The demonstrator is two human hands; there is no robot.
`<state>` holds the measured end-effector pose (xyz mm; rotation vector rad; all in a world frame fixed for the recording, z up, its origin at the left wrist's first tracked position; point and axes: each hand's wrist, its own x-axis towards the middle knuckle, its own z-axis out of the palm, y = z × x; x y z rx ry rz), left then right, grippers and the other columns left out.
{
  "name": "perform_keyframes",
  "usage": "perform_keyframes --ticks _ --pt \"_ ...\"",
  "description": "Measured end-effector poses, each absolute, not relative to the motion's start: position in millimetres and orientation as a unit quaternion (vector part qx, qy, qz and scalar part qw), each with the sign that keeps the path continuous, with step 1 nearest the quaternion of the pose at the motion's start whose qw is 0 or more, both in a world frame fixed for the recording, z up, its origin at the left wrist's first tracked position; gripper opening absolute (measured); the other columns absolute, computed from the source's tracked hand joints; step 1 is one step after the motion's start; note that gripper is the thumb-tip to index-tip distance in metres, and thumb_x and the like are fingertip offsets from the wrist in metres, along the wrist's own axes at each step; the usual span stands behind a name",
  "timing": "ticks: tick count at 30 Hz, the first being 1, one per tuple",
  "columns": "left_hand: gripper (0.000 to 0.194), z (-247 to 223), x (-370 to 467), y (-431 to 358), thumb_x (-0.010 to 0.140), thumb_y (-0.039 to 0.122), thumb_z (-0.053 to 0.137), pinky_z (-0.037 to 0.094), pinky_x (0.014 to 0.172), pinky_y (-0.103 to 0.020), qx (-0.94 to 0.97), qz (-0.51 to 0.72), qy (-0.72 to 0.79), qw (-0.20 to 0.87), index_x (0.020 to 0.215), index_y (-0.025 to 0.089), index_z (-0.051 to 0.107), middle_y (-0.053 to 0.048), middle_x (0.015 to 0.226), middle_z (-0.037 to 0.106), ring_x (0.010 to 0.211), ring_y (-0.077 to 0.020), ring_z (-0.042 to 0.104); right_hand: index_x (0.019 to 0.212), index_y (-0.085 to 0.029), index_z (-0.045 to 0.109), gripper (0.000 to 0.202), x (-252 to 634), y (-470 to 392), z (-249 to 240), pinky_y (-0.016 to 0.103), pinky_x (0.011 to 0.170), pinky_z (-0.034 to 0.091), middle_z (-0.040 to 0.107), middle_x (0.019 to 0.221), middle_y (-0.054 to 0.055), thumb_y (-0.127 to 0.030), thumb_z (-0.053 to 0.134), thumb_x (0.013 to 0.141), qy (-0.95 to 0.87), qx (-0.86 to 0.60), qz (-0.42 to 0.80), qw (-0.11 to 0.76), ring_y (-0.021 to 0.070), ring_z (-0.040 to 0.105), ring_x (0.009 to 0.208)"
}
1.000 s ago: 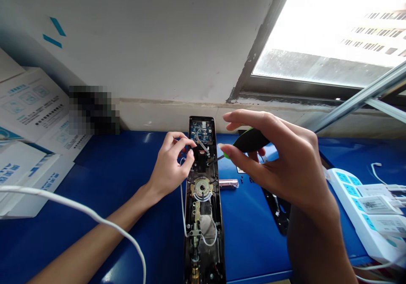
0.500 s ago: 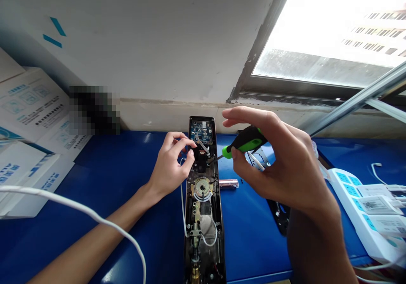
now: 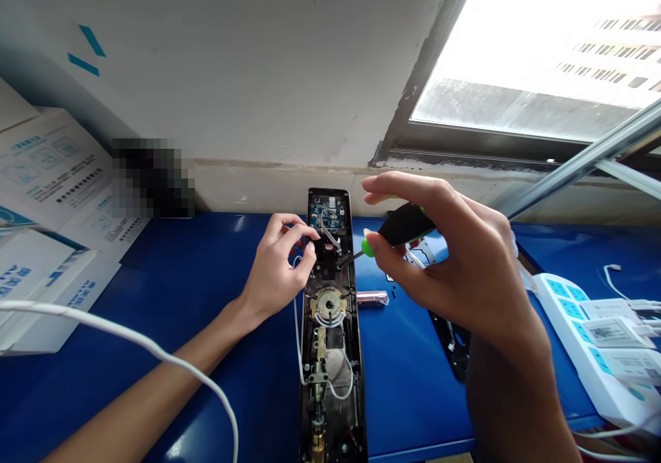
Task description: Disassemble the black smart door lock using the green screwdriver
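A long black smart door lock housing (image 3: 334,280) lies on the blue table with its inner side up. A blue circuit board (image 3: 328,215) with a grey cable sits at its far end, and a round metal part (image 3: 329,305) lies at mid-length. My left hand (image 3: 281,260) is closed at the housing's left rim, its thumb and fingertips on the edge. Between thumb and fingers, my right hand (image 3: 449,263) grips a black and green screwdriver (image 3: 403,229). The shaft slants down left, and its tip meets the inside of the housing near the right wall.
A pinkish wrapped cylinder (image 3: 372,299) and small dark screws (image 3: 394,291) lie right of the housing. A black plate (image 3: 454,353) is partly behind my right arm. White boxes (image 3: 56,291) stand left; a power strip (image 3: 578,353) with plugged adapters lies right. A white cable (image 3: 155,353) crosses the left foreground.
The screwdriver has turned in my right hand: the handle's green patch has rolled out of sight and the thumb has shifted up and left. My left hand and the housing stay put.
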<state>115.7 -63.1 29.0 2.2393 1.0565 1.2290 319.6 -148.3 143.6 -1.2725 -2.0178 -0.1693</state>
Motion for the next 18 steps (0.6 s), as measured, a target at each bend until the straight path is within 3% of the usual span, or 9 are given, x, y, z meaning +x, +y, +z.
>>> perform_keyframes --ticks 6,10,12,18 --pt "0.013 32.0 115.2 -62.1 0.094 0.015 0.058 0.057 0.080 -0.034 0.796 0.441 0.370 0.187 0.100 0.020 0.068 -0.005 0.111 0.058 0.081 -0.0145 0.062 0.139 -0.035 0.051 0.059 317.9 -150.9 146.0 0.041 0.090 0.063 0.070 0.128 0.001 -0.013 0.066 0.086 -0.791 -0.499 -0.050 0.350 0.0225 0.074 0.092" --pt "0.013 33.8 115.7 -63.3 0.094 0.014 0.057 0.057 0.086 -0.036 0.796 0.452 0.368 0.167 0.099 0.020 0.067 -0.005 0.109 0.059 0.085 -0.0158 0.062 0.133 -0.036 0.055 0.046 318.3 -148.7 143.8 0.035 0.067 0.064 0.072 0.122 0.001 -0.020 0.067 0.092 -0.785 -0.504 -0.044 0.358 0.0176 0.071 0.074" --pt "0.014 33.9 116.2 -64.2 0.094 0.013 0.057 0.056 0.088 -0.037 0.797 0.455 0.365 0.158 0.100 0.021 0.067 -0.005 0.110 0.059 0.090 -0.0172 0.063 0.131 -0.036 0.057 0.042 318.8 -147.7 142.6 0.033 0.064 0.062 0.074 0.117 0.000 -0.020 0.067 0.093 -0.781 -0.503 -0.051 0.367 0.0169 0.070 0.074" --pt "0.015 33.7 117.2 -65.5 0.094 0.012 0.057 0.055 0.089 -0.037 0.800 0.458 0.354 0.159 0.101 0.020 0.068 -0.006 0.110 0.059 0.097 -0.0186 0.063 0.137 -0.036 0.053 0.053 318.0 -150.0 145.3 0.036 0.080 0.064 0.072 0.124 0.001 -0.012 0.063 0.090 -0.788 -0.497 -0.054 0.360 0.0195 0.073 0.088"
